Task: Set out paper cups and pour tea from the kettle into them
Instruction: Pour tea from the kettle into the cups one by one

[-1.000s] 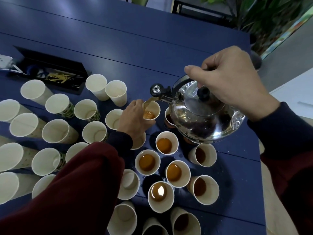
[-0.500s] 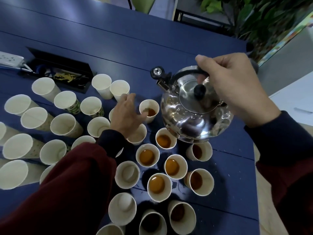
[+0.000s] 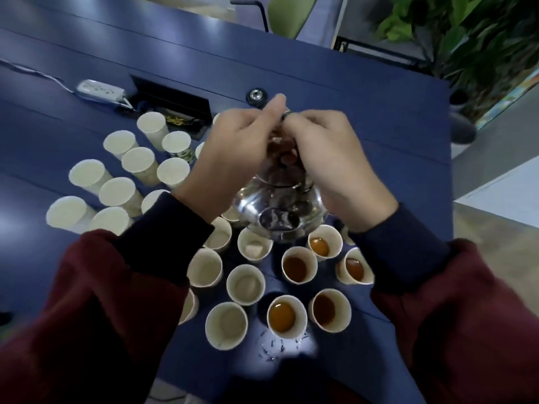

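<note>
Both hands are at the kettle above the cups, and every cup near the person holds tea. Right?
Not every cup. The head view shows left hand and right hand at the kettle, but only some cups hold tea; the empty cup beside the filled cup has none.

Left hand (image 3: 230,150), right hand (image 3: 332,156), fingers (image 3: 275,104) curled

No words or numbers I can read right now; one paper cup (image 3: 179,147) has green print on its side, too blurred to make out
</note>
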Motion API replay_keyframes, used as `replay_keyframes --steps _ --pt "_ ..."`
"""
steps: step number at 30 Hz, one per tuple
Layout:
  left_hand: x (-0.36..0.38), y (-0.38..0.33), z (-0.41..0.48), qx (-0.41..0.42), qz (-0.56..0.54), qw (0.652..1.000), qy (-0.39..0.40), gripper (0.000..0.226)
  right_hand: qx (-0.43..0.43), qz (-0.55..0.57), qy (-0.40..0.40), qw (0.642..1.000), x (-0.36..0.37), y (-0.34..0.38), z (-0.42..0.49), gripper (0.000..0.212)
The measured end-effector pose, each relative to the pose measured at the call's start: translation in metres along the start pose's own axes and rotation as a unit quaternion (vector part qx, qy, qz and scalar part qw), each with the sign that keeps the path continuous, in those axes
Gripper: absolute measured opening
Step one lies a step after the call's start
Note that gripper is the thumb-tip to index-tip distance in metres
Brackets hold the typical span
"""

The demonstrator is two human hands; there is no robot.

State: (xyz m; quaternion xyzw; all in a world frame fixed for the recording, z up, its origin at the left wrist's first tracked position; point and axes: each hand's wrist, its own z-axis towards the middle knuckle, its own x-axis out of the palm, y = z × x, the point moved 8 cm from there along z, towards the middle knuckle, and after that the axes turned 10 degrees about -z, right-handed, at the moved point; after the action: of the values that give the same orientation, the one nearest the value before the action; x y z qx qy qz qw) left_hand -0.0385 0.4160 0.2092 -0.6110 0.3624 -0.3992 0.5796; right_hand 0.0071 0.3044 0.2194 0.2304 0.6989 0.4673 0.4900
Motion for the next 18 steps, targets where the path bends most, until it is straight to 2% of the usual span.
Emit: replay_keyframes --steps 2,7,10,13,15,18 --pt "-0.017 -0.005 -0.011 0.003 -0.003 1.0 -0.015 0.061 -0.004 -0.017 0.015 1.0 0.022 0.006 -0.012 0.033" --pt "-0.062 -0.007 -0.024 -0.018 -0.009 0.999 -0.046 0.029 -0.038 -0.023 0.074 0.996 0.072 0.031 -0.031 0.029" --pt "-0.086 -0.004 -0.021 -0.036 -0.034 0.998 -0.05 0.028 -0.043 -0.021 0.121 0.991 0.093 0.043 -0.03 0.036" --pt "-0.107 -0.001 -0.013 -0.042 -0.029 0.998 -0.029 0.029 -0.062 -0.047 0.142 0.987 0.094 0.048 -0.026 0.027" --pt "-0.123 0.001 -0.003 -0.039 -0.006 0.999 -0.027 0.029 -0.057 -0.054 0.098 0.992 0.077 0.047 -0.019 0.024" --pt "-0.143 -0.001 0.016 -0.024 0.039 0.999 -0.011 0.031 -0.028 -0.09 -0.01 0.995 0.049 0.021 -0.006 0.018"
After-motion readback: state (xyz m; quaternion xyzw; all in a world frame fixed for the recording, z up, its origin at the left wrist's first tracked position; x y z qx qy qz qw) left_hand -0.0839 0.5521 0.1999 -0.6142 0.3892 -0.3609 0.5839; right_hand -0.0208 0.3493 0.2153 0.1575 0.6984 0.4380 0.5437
